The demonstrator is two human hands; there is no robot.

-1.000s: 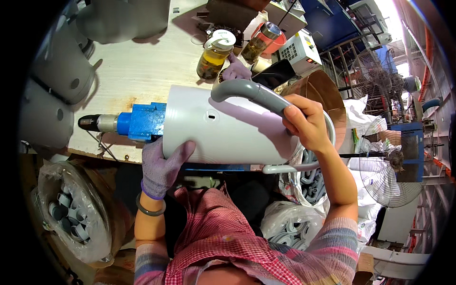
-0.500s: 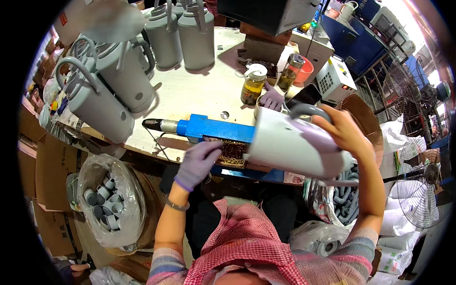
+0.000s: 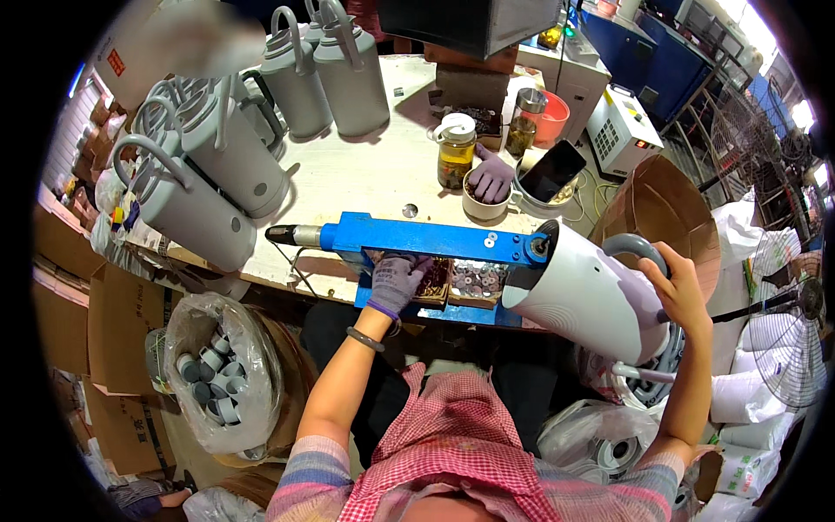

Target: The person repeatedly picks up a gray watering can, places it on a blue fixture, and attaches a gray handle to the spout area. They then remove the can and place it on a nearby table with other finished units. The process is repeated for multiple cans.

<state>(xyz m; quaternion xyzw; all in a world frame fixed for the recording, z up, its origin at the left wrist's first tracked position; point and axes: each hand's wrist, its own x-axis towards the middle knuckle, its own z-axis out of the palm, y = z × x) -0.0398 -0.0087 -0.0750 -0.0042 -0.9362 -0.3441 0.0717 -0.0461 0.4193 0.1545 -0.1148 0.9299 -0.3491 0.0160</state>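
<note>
My right hand (image 3: pixel 681 287), bare, is wrapped round the dark grey handle (image 3: pixel 631 246) of a pale grey jug body (image 3: pixel 578 296), which lies tilted on its side. The jug's wide end sits around the right tip of a long blue power-tool arm (image 3: pixel 417 237). My left hand (image 3: pixel 398 283), in a thin grey-purple glove, reaches under the blue arm into a tray of small brassy screws (image 3: pixel 433 280). Its fingers are bent together among them; whatever they pinch is hidden. Beside that tray is a compartment of small silvery washer-like parts (image 3: pixel 478 280).
Several finished-looking grey jugs (image 3: pixel 350 83) stand at the table's left and back. Behind the tool are a yellow-liquid jar (image 3: pixel 457 152), a bowl with a glove (image 3: pixel 487 207) and a phone (image 3: pixel 553 170). A bag of grey caps (image 3: pixel 274 348) stands at lower left, a fan (image 3: pixel 804 304) at right.
The jug in my right hand has moved right and down, and its end now meets the blue arm's tip. My left hand has moved right, deeper into the screw tray.
</note>
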